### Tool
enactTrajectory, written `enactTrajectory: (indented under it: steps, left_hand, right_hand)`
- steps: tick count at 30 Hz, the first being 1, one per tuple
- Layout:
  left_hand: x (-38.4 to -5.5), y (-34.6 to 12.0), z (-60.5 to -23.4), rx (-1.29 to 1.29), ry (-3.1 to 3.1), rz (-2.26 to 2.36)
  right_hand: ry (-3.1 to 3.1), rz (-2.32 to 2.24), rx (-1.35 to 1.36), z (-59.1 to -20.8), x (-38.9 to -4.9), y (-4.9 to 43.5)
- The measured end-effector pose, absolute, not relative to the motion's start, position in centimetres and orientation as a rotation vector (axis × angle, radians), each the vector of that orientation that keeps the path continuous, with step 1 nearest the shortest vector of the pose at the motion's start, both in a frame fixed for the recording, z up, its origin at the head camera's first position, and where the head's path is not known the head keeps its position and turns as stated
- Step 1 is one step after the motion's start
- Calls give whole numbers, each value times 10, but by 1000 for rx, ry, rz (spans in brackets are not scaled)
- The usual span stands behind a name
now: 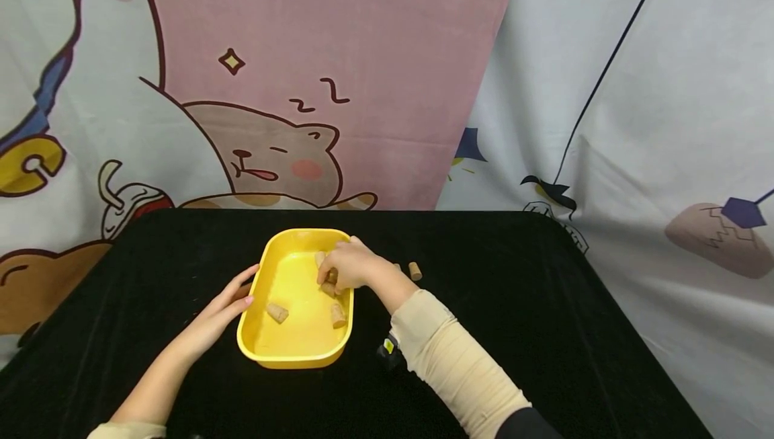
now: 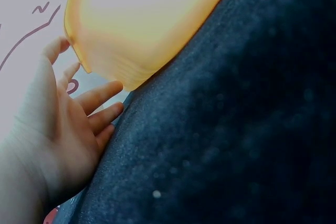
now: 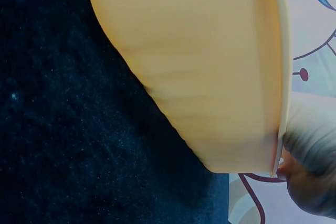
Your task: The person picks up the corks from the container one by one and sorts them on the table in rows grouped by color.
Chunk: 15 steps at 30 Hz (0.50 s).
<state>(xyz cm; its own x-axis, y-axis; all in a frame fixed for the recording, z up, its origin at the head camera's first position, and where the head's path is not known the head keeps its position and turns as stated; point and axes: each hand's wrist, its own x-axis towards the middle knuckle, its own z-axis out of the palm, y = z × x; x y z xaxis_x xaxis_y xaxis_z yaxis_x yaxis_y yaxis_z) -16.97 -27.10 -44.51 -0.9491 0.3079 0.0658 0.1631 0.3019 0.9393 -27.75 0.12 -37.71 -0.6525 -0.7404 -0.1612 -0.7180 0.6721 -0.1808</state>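
Observation:
A yellow plastic tray (image 1: 284, 351) with rounded corners stands on the black-covered table. My left hand (image 1: 220, 311) is at its left side, fingers extended and touching the rim; the left wrist view shows them spread beside the tray's wall (image 2: 152, 35). My right hand (image 1: 351, 265) reaches over the right rim, its curled fingers around a light brown cork inside. Another cork (image 1: 328, 289) lies just under those fingertips. Apart from them are a cork (image 1: 277, 312) at the left and one (image 1: 338, 316) at the lower right. In the right wrist view the tray's wall hides most of the fingers.
A cork (image 1: 414, 271) stands on the black cloth (image 1: 514, 331) right of the tray, with another partly hidden by the right forearm. A small dark object with a yellow-green patch (image 1: 389, 347) shows beside the right sleeve. A printed cartoon curtain (image 1: 393, 89) hangs behind the table.

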Motion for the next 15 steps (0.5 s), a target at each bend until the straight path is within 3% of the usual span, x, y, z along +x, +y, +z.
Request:
enactTrajectory:
  steps: [15]
  left_hand:
    - [-171, -271, -446, 445, 2434, 1724]
  right_hand:
    - [2708, -420, -1232, -370, -274, 11]
